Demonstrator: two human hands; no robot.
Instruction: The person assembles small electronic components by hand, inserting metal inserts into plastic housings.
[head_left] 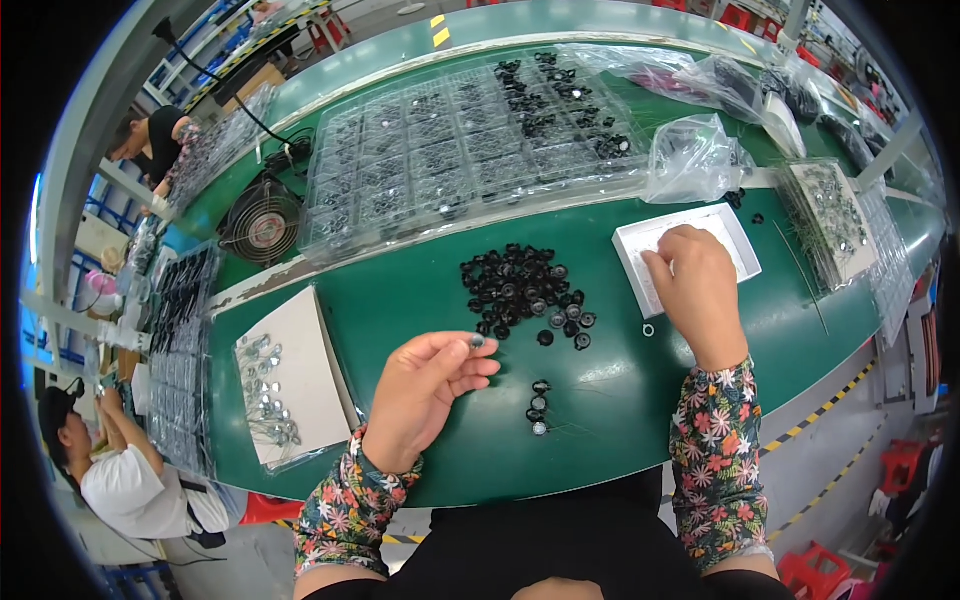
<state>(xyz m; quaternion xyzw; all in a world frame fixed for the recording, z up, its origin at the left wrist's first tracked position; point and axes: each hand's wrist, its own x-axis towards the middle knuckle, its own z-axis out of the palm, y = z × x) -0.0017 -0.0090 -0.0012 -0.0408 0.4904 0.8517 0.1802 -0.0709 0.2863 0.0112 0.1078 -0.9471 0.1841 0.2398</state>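
My left hand [415, 395] pinches a small dark round part [477, 341] between thumb and forefinger, above the green table. My right hand [700, 290] reaches into a shallow white box [627, 262], thumb and fingers drawn together; what they hold, if anything, is hidden. Between the hands lies a pile of black round parts [510, 285], with clear-faced ones at its right edge. Nearer to me, several round pieces with thin wires [540, 408] stand in a short row. A small white ring [649, 330] rests just outside the box.
White card [315, 375] at left bears small metallic pieces with wires. Behind stand a large compartment tray [440, 150], a black fan [265, 220] and plastic bags [695, 155]. At right lies another stack of wired pieces [825, 220]. Two people work at the left.
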